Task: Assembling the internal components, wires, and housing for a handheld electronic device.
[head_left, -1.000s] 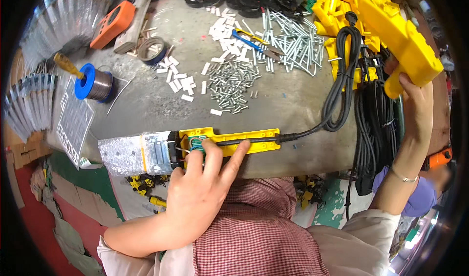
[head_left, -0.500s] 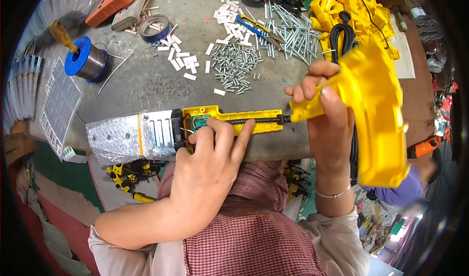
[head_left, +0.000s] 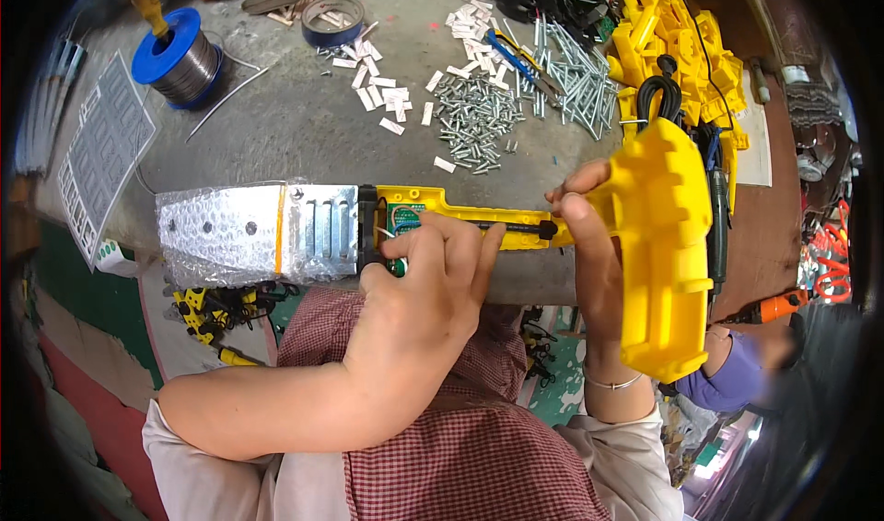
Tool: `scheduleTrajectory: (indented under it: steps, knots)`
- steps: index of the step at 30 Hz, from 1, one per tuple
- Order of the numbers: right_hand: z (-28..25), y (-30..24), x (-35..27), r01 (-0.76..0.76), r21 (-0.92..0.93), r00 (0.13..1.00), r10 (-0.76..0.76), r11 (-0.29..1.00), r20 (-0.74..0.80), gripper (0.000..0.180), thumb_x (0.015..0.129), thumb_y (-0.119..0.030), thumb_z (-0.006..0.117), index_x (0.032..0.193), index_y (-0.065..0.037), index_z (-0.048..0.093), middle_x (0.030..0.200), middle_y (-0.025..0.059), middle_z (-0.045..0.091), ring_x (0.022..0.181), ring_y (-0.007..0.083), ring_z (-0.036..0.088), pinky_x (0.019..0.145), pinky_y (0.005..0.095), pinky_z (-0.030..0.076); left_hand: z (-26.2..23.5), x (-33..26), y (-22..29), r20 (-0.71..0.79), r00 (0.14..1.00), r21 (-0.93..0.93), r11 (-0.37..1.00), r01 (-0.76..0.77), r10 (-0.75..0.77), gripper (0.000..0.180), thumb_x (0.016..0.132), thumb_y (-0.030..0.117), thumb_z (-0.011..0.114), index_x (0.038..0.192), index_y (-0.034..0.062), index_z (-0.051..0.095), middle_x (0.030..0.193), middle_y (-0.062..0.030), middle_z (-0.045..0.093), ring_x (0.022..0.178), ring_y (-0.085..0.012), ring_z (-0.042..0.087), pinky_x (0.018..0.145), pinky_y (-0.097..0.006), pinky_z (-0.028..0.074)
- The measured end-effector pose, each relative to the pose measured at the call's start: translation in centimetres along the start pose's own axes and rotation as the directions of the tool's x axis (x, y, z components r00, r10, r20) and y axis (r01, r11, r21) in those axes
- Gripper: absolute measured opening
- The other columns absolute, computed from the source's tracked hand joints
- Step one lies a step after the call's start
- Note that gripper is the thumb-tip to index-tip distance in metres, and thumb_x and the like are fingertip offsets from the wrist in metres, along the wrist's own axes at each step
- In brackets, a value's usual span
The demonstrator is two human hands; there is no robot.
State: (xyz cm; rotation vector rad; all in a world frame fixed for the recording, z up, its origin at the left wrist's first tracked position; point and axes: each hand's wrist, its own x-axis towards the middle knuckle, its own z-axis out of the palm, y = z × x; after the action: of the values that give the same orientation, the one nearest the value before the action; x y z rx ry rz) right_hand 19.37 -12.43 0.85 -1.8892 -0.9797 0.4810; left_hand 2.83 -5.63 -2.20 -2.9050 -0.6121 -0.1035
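Observation:
A power tool lies across the table's front edge, its slotted silver metal body partly in bubble wrap with an orange band. Joined to it is a yellow lower handle shell holding a green circuit board, thin wires and a black cable. My left hand is bent over this shell, fingertips pressed on the cable and board, thumb by the near edge. My right hand grips the narrow end of a yellow cover shell, raised at the right with its ribbed hollow side showing; some fingers are hidden behind it.
Piles of short screws, long screws and white tabs lie behind, with a blue cutter. Left stand a solder spool and tape roll. Yellow shells are heaped far right; another person sits beyond.
The yellow cover shell has turned and come nearer the lower shell's cable end, my right hand with it. My left hand stays on the lower shell. The whole view has shifted slightly.

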Motion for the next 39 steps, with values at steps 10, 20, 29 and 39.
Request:
scheduleTrajectory:
  steps: [10,20,29,39]
  knots:
    - [2.9,1.1,1.1,0.265,-0.300,0.938,-0.173,0.916,0.301,0.037,0.075,-0.001,0.071,0.109,0.000,0.056,0.099,0.0177,0.057,0.092,0.0376,0.058,0.079,0.0393,0.048,0.2,-4.5,-4.2,-0.261,0.963,-0.599,0.793,-0.110,-0.063,0.035,0.075,0.013,0.066,0.107,-0.0012,0.064,0.114,-0.0185,0.062,0.100,-0.0295,0.061,0.068,-0.034,0.051]
    - [1.8,0.5,0.6,0.408,-0.238,0.817,-0.236,0.881,0.527,0.045,0.079,0.001,0.068,0.123,0.000,0.058,0.115,0.0177,0.057,0.105,0.0352,0.059,0.090,0.0369,0.048,2.6,-6.5,-6.1,-0.183,0.963,-0.898,0.432,-0.083,-0.196,0.053,0.069,0.009,0.075,0.118,-0.0031,0.058,0.095,-0.0150,0.058,0.081,-0.0317,0.061,0.068,-0.039,0.051]
    - [2.8,-0.6,-0.2,0.333,-0.137,0.883,-0.258,0.933,0.392,0.042,0.078,-0.008,0.072,0.118,-0.005,0.062,0.122,0.0139,0.057,0.119,0.0379,0.052,0.101,0.0442,0.042,4.0,-6.8,-5.6,-0.266,0.938,-0.889,0.433,-0.149,-0.222,0.053,0.068,0.008,0.074,0.118,-0.0024,0.059,0.095,-0.0134,0.058,0.078,-0.0307,0.061,0.065,-0.038,0.051]
    - [5.7,-1.6,-1.1,0.600,-0.149,0.700,-0.426,0.786,0.573,0.012,0.077,-0.025,0.071,0.086,-0.017,0.069,0.130,0.0054,0.056,0.134,0.0379,0.037,0.111,0.0621,0.017,5.2,-5.3,-5.9,-0.261,0.924,-0.920,0.361,-0.150,-0.280,0.054,0.067,0.003,0.074,0.120,0.0032,0.061,0.100,-0.0150,0.062,0.083,-0.0331,0.064,0.068,-0.039,0.052]
